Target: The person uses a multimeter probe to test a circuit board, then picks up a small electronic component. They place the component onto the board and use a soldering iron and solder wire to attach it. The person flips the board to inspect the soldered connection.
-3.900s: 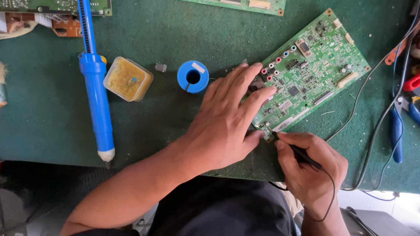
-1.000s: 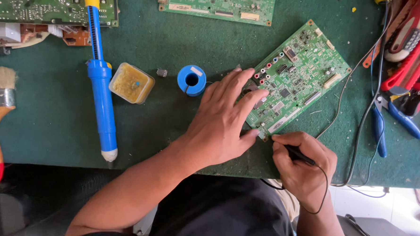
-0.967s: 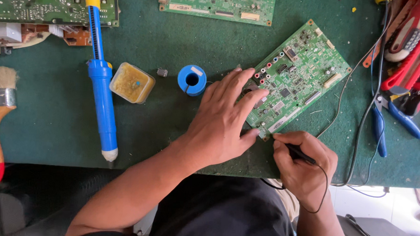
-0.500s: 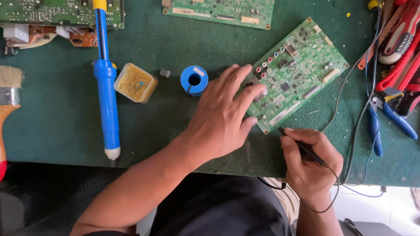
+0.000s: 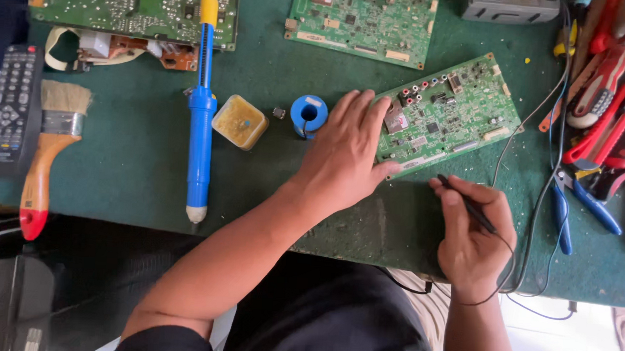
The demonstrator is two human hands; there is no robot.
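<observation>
**Bench inspection: board held flat, probe at its near edge**

Presently the left hand (image 5: 347, 154) lies palm down, fingers spread wide, on the near-left end of a green circuit board (image 5: 456, 111) that sits tilted on the green mat (image 5: 130, 167). That hand covers the board's left corner, so what lies beneath cannot be made out. The right hand (image 5: 473, 232) is closed in a pen grip around a thin black probe (image 5: 466, 202); its tip sits just beside the board's near edge, and whether it touches the board cannot be told. A black lead runs from the probe under the wrist and off the table edge.

Left of the left hand stand a blue solder spool (image 5: 309, 114), a tiny dark component (image 5: 279, 113), a yellow flux tin (image 5: 240, 122) and a blue desoldering pump (image 5: 202, 114). A paintbrush (image 5: 46, 150) and remote control (image 5: 12, 106) lie at far left. Two further boards at the top are cut off by the frame, as are the red and blue hand tools (image 5: 603, 118) piled at right.
</observation>
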